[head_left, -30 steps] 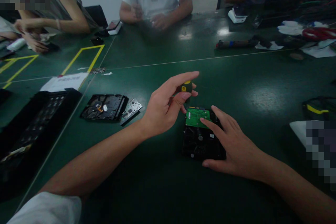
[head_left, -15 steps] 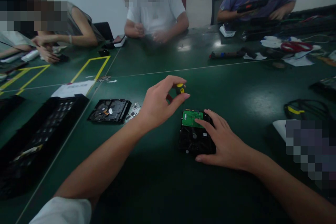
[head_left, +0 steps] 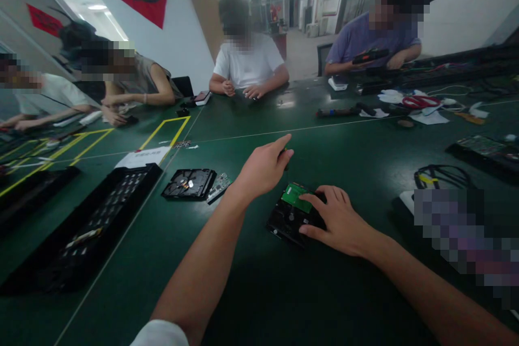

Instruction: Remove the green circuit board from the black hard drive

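Note:
A black hard drive (head_left: pixel 286 220) lies on the dark green table in front of me, its green circuit board (head_left: pixel 295 198) facing up. My right hand (head_left: pixel 343 223) grips its right side, with the thumb at the near edge and fingers over the far edge and the board. Above the board's far end, my left hand (head_left: pixel 263 168) is closed around a small screwdriver (head_left: pixel 286 150). Most of the yellow-and-black handle is covered by the fingers, and whether the tip touches a screw cannot be made out.
To the left lie an opened hard drive (head_left: pixel 188 184), a loose circuit board (head_left: pixel 219 188) and a long black tray (head_left: pixel 133 184). A cable coil (head_left: pixel 441 177) and another electronic unit (head_left: pixel 486 151) are at right. Several people sit across the table.
My view has tilted up. The left index finger now points forward over the screwdriver handle, which shows less. The hard drive has turned slightly beneath my right hand.

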### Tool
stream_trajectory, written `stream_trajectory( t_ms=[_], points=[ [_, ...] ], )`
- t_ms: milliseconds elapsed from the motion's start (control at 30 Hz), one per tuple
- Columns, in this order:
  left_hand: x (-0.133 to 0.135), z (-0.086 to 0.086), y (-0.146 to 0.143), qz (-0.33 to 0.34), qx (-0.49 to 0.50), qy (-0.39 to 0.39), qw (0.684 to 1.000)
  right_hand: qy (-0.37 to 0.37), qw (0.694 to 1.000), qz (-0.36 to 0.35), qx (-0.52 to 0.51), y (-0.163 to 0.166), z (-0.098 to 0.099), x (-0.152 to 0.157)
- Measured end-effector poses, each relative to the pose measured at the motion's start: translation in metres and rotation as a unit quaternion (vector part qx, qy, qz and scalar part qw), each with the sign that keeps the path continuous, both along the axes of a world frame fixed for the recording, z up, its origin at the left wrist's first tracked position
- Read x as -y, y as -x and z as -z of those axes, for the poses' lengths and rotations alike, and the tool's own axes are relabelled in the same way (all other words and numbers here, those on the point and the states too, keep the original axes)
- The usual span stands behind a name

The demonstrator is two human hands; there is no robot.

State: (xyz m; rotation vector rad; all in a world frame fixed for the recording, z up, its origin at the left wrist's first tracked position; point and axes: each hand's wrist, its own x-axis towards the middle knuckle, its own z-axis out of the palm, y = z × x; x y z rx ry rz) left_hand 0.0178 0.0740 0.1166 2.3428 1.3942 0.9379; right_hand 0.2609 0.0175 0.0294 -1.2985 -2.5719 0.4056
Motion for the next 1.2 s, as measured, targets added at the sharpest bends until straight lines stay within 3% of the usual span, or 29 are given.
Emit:
stream_trajectory(
  t_ms=[133, 267, 433, 733, 900, 1200],
  points=[
    [0.0, 0.005, -0.008, 0.068, 0.087, 0.093, 0.99, -0.025, 1.0, -0.009, 0.008, 0.002, -0.004, 0.005],
    [0.001, 0.01, -0.007, 0.134, 0.215, 0.181, 0.95, -0.041, 0.999, -0.016, 0.022, 0.003, -0.003, 0.006],
    [0.001, 0.01, -0.006, 0.204, 0.274, 0.236, 0.91, -0.032, 0.999, -0.021, 0.026, 0.001, 0.002, 0.002],
    [-0.006, 0.015, -0.002, 0.181, 0.358, 0.29, 0.869, -0.027, 0.999, -0.027, -0.021, 0.001, 0.01, -0.002],
    [-0.005, 0.015, -0.001, 0.179, 0.356, 0.281, 0.873, -0.019, 0.999, -0.03, -0.033, 0.0, 0.013, -0.003],
    [-0.006, 0.019, -0.006, 0.098, 0.408, 0.282, 0.863, -0.019, 0.999, -0.035, -0.037, -0.001, 0.013, -0.007]
  ],
)
